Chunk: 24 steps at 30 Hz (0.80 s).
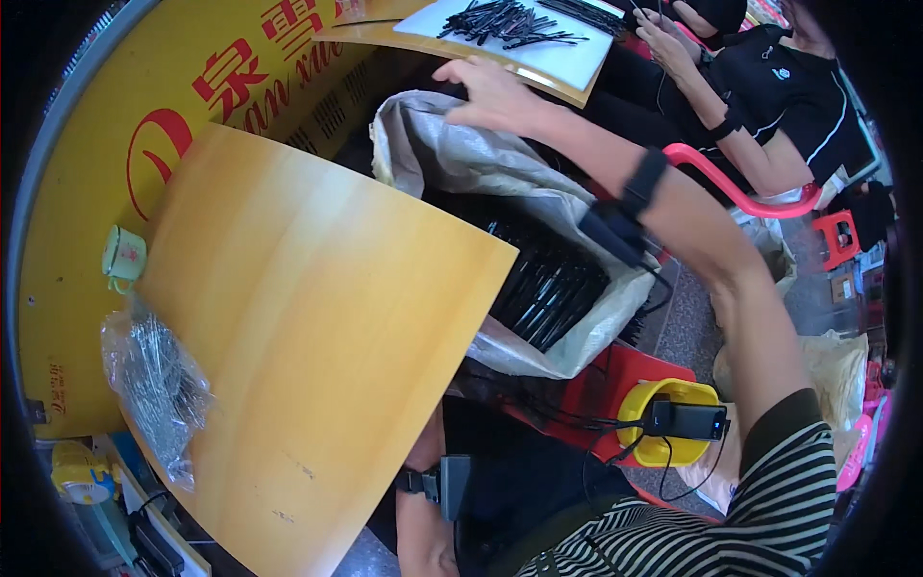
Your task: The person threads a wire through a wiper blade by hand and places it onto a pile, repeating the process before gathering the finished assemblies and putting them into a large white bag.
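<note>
My right hand (492, 94) reaches forward over the far rim of a large white woven sack (404, 135). Its fingers are spread, and nothing shows in them. Many slim black sticks (553, 293) lie bundled inside the sack, below my forearm. Past my fingertips, a loose pile of similar black sticks (505, 21) rests on a white board (567, 60). Only the wrist end of my left hand (430, 440) shows, beside the near edge of the wooden tabletop (317, 317). The tabletop hides its fingers. Both wrists wear black straps.
A clear plastic bag of thin items (159, 389) and a pale green mug (125, 255) stand on the tabletop's left. A yellow bin (663, 394) with a black device and cables sits right of my body. Another person (779, 106) works at the far right, by a pink armrest (735, 188).
</note>
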### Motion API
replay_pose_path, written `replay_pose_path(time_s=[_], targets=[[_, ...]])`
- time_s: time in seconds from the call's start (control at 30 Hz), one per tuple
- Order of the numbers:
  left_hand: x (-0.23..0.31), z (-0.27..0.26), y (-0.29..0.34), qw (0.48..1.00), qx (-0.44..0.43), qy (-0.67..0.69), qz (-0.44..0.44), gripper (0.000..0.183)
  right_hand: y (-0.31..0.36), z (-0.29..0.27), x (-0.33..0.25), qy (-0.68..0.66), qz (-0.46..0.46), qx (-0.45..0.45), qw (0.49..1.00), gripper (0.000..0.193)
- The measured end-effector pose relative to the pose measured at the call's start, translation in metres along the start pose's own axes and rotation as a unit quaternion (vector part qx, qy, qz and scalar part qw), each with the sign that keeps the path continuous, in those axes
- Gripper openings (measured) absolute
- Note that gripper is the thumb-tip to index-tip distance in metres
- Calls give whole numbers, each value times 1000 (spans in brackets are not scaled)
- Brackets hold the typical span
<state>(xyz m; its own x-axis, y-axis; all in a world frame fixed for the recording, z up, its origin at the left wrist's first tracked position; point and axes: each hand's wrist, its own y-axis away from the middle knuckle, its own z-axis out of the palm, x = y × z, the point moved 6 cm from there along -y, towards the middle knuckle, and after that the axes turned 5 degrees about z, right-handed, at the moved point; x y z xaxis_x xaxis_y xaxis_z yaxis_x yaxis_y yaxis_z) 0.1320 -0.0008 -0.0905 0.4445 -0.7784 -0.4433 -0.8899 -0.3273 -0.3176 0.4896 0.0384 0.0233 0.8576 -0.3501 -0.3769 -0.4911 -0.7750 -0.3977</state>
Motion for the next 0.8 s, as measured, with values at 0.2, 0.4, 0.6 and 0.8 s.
replay_pose_path(time_s=[0.2,0.4,0.6,0.8], targets=[[0,17,-8,265,-4,920,-287,42,171,-70,-42,0,-12,-409,913,49],[17,25,-43,355,-71,825,-434,34,262,-43,-96,69,-170,-355,917,42],[39,8,-66,308,-99,889,-325,29,240,-41,-56,109,-27,-349,931,14],[71,8,-115,155,-32,943,-293,19,233,-67,-22,59,74,-348,933,23]])
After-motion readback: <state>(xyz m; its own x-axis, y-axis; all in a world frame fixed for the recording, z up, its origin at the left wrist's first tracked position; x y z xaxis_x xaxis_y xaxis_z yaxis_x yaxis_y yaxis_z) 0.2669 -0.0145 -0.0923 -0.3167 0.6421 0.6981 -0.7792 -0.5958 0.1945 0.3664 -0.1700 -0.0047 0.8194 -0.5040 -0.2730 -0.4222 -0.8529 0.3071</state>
